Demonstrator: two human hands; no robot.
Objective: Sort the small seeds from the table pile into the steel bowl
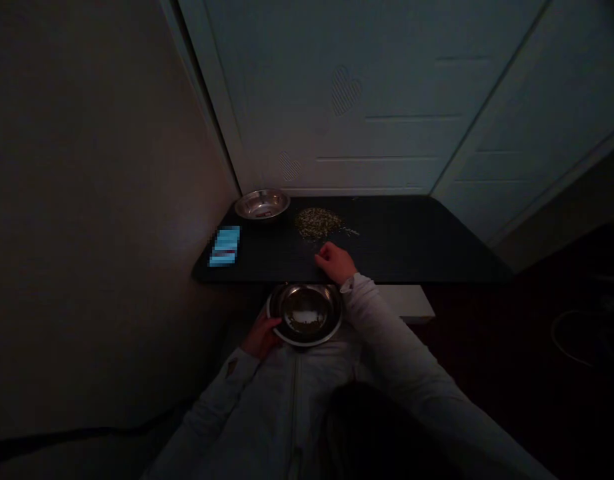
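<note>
A steel bowl (289, 338) rests at my lap, just below the table's front edge. My left hand (263, 335) grips its left rim, the thumb lying over the edge. Small bits that look like grains or seeds lie in the bottom of this bowl. Over the front of the dark table, my right hand (337, 262) is curled with its fingertips together near the tabletop. Whatever it pinches, if anything, is too small to see. Just beyond it spreads a loose pile of small pale and brownish grains or seeds (317, 223), with a few strewn toward the right.
Another steel bowl (244, 208) stands at the table's back left corner. In front of it lies a blurred-out device with a bright blue screen (225, 247). The dark table (411, 240) meets white panels behind. A white box-like thing (407, 301) shows below the front edge.
</note>
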